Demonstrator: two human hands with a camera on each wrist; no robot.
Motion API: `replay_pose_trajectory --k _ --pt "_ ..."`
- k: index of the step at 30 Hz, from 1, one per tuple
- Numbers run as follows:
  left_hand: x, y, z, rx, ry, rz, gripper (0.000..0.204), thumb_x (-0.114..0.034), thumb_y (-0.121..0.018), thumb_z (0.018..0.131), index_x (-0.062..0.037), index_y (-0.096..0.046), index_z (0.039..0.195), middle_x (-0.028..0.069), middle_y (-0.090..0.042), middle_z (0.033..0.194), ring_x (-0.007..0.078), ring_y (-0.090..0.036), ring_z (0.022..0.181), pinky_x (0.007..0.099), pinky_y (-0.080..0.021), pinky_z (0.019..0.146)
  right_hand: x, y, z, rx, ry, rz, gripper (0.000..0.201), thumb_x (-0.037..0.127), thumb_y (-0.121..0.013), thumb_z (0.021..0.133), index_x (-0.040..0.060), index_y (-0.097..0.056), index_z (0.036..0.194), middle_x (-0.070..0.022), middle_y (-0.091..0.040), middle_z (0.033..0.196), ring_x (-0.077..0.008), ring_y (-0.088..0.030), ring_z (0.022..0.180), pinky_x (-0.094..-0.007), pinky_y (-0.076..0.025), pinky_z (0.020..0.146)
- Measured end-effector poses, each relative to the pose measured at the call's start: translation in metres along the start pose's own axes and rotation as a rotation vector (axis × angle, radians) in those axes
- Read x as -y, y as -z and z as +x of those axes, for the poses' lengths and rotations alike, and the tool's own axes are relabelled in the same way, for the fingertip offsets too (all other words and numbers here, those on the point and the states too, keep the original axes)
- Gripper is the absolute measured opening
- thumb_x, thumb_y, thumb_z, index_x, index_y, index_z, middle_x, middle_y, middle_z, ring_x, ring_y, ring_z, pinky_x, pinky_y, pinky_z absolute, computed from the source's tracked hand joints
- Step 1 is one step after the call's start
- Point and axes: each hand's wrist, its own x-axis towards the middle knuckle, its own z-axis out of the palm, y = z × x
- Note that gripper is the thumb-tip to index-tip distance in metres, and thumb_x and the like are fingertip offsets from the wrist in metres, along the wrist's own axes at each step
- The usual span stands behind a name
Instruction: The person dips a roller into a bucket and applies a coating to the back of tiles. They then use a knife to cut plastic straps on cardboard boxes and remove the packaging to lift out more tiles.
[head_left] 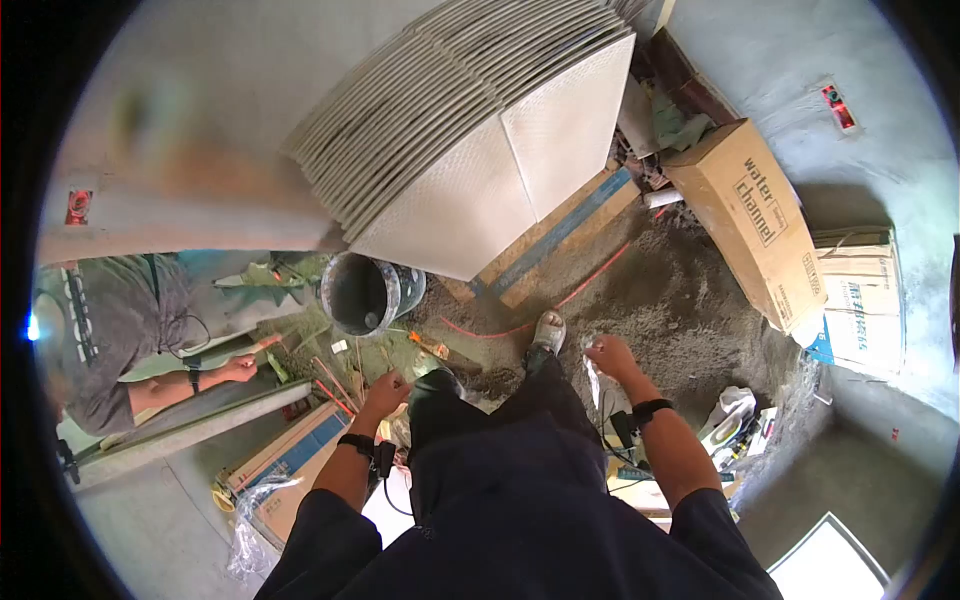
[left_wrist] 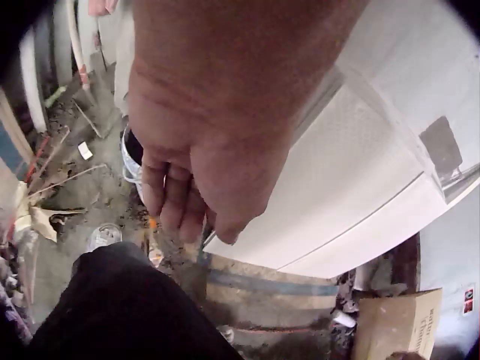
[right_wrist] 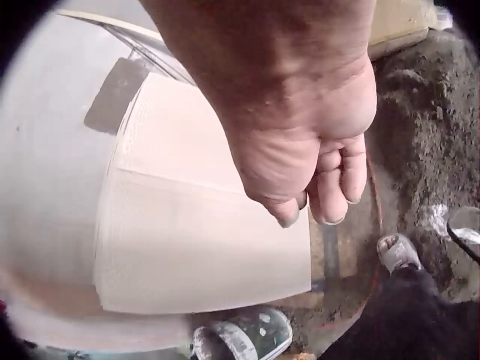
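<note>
My left hand (head_left: 388, 392) hangs in front of my left leg, its fingers loosely curled and holding nothing in the left wrist view. My right hand (head_left: 610, 358) is lifted beside my right leg, likewise loosely curled, and the right wrist view shows nothing between its fingers. A whitish piece of clear plastic (head_left: 593, 382) overlaps the right fingertips in the head view. In front of me a thick stack of large pale tiles (head_left: 450, 205) leans against the wall on cardboard and wood. A dark bucket (head_left: 362, 292) with a splattered rim stands at the stack's left end.
Another person's hand (head_left: 238, 368) is at the left, beside a long pale board (head_left: 190, 438). A tall cardboard box (head_left: 745, 225) leans on the right wall over rough sandy ground (head_left: 690, 300). A red hose (head_left: 590, 280) crosses the floor. An orange-handled tool (head_left: 430, 346) lies near my feet.
</note>
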Motion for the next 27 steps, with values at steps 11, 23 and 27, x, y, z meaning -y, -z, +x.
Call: replay_pose_trajectory --k 11,23,27 --pt "0.195 -0.108 0.029 0.352 -0.129 0.342 0.060 -0.046 -0.065 0.086 -0.0072 -0.054 0.130 0.0148 -0.050 0.140 0.0331 -0.047 0.129 0.0478 -0.042 0.102 0.153 -0.252 0.126 0.255 0.213 -0.061 0.042 0.037 -0.065 0.088 0.0063 -0.063 0.116 -0.0207 -0.065 0.114 -0.0391 -0.061 0.106 -0.0485 -0.049 0.089" --pt "0.322 -0.096 0.007 0.063 -0.078 -0.012 0.031 -0.033 -0.062 0.086 -0.0080 -0.067 0.104 0.0150 -0.070 0.101 0.0346 -0.065 0.099 0.0455 -0.048 0.091 0.163 -0.517 0.263 0.635 -0.094 0.110 0.055 0.034 -0.077 0.075 -0.0028 -0.065 0.114 -0.0191 -0.071 0.099 -0.0293 -0.068 0.086 -0.0391 -0.051 0.078" --pt "0.319 -0.074 0.017 0.016 -0.050 -0.103 0.026 -0.027 -0.061 0.084 -0.0064 -0.068 0.100 0.0167 -0.069 0.098 0.0356 -0.066 0.095 0.0447 -0.050 0.086 0.197 -0.503 0.238 0.391 0.094 0.113 0.038 0.029 -0.075 0.077 -0.0032 -0.069 0.097 -0.0185 -0.070 0.085 -0.0262 -0.068 0.077 -0.0375 -0.050 0.072"
